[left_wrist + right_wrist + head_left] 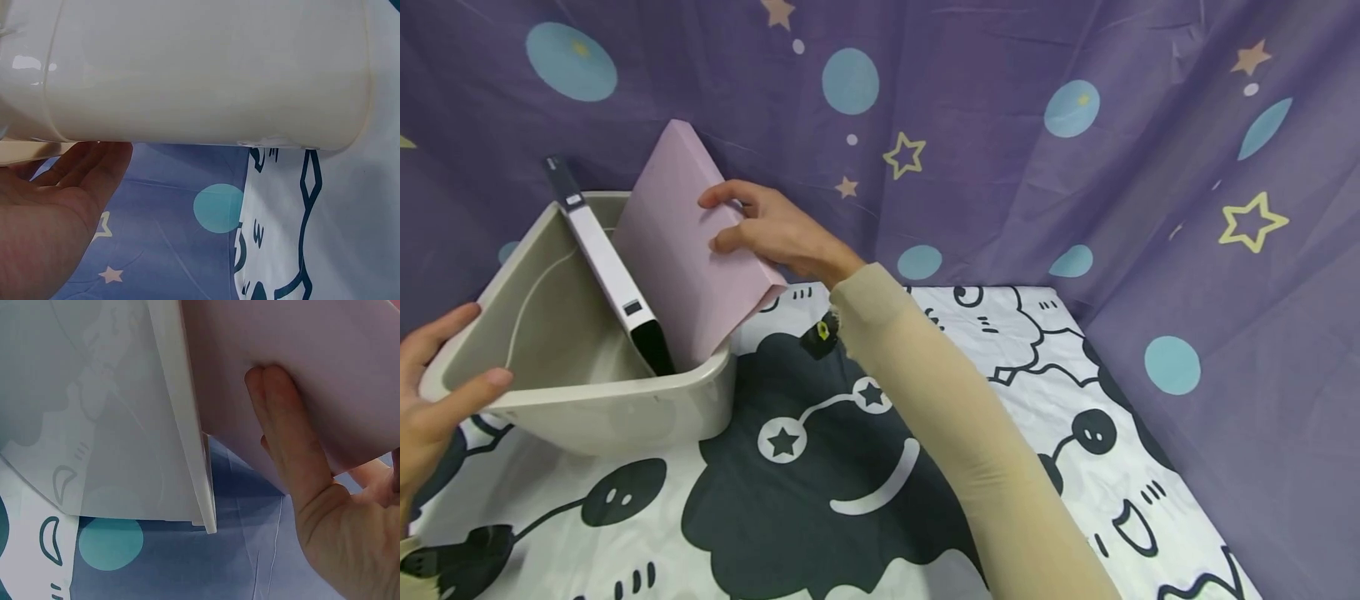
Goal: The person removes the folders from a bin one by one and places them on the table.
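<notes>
At the left side, your left hand [430,408] holds the corner of the pale plastic bin [617,421], with the thumb at the near rim and the other fingers against the outer side. The left wrist view shows these fingers touching the bin from below its edge. The bin stands on the cloth [790,533], which has a black and white cartoon print.

Inside the bin, next to the right, there is the white file [612,271] with black ends. It lies slanted, and its far end rises above the back rim, while its near end is close to the front rim.

To the right of it is the pink folder [662,267]. It is tilted, its lower part is in the bin, and its upper part is well above the rim. One corner reaches out over the right side. Your right hand [767,229] pinches its right edge, the fingers being on both faces. Further right you have your beige sleeve [955,400], and behind everything hangs the purple curtain [985,100].
</notes>
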A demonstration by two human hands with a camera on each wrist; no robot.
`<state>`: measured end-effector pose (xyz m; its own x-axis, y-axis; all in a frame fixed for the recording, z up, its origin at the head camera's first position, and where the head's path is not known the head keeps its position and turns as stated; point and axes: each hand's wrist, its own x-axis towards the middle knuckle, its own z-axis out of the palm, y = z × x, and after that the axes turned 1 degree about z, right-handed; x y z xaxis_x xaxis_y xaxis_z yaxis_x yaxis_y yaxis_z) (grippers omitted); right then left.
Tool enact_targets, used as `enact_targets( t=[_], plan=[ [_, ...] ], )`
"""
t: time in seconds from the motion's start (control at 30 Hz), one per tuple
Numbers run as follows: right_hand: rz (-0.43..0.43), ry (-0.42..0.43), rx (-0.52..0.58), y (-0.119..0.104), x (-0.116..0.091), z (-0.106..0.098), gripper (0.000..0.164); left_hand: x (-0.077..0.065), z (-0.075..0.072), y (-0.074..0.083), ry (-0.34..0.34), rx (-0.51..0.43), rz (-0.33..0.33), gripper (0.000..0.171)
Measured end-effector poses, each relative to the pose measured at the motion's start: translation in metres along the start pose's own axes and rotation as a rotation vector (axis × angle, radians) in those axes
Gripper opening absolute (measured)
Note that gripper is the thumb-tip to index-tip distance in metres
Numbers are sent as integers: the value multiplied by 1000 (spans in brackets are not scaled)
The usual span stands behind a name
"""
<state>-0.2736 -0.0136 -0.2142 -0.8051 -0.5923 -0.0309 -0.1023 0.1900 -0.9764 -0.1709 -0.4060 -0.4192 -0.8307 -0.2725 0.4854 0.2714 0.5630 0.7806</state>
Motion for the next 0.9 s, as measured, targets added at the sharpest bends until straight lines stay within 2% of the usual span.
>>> enact_targets(
  t=[0.07, 0.1, 0.17, 0.23, 0.27, 0.3, 0.37, 0.5, 0.53, 0.6, 0.7, 0.73, 0.77, 0.9],
  plan=[
    [0, 2, 12, 0, -1, -1, 49, 8, -3, -30, -1, 2, 14, 84],
    [-4, -1, 15, 0, -1, -2, 49, 10, -4, -40, -1, -5, 17, 85],
    [-6, -2, 16, 0, -2, -3, 49, 14, -6, -51, -3, -22, 19, 87],
    [-12, -2, 13, -1, -3, -4, 48, 15, -6, -54, -1, -29, 29, 87],
    [-12, 0, 12, -1, -3, -4, 48, 14, -6, -50, -1, -18, 34, 86],
    [-13, 3, 10, -1, -4, -5, 48, 8, -4, -26, 0, -17, 26, 83],
    [-13, 9, 9, -2, -5, -5, 48, 4, -3, -12, 6, 0, 33, 81],
    [-16, 24, 14, -2, -5, -6, 49, -11, 3, 57, 18, 3, 4, 74],
    [-19, 26, 14, -2, -5, -6, 49, -10, 3, 53, 27, 23, 11, 74],
    [-26, 29, 25, -1, -6, -7, 49, -16, 6, 83, 26, 1, -6, 71],
    [-31, 37, 47, -1, -9, -9, 50, -18, 7, 88, 34, 21, 5, 70],
    [-33, 39, 54, 0, -9, -9, 50, -17, 7, 85, 41, 39, 10, 70],
    [-36, 41, 61, 0, -10, -10, 50, -17, 7, 86, 31, 6, 13, 70],
    [-52, 47, 79, 2, -12, -11, 49, -16, 6, 83, 32, 4, 11, 71]
  ],
)
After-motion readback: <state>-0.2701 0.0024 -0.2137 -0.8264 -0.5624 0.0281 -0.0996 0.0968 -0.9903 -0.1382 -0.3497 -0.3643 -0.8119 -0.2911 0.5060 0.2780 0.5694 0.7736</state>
